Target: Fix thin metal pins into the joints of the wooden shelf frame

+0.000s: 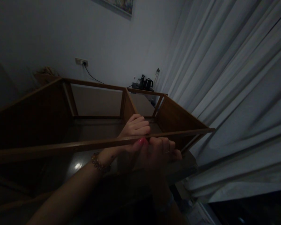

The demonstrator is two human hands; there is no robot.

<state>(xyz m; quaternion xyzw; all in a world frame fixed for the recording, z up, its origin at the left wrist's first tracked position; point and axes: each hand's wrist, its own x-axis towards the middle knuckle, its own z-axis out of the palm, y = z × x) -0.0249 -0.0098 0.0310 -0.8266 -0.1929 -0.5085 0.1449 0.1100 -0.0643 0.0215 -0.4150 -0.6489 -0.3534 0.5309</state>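
A wooden frame with panelled sides stands before me, its front rail [84, 145] running across the view. My left hand [137, 125] reaches under this rail, and its fingers are curled over the front end of the middle divider [131, 103]. The left thumb, with a pink nail, shows just below the rail. Close beside it, on the near side, my right hand [160, 153] is closed with bent fingers against the rail's underside. Thumb and fingertips of the right hand meet near the left thumb; anything between them is hidden in shadow.
White curtains [236, 93] hang along the right, near the frame's end panel [180, 115]. By the back wall stand dark kitchen appliances [148, 83]. A black cord runs from a wall socket [81, 61]. The lower area is very dark.
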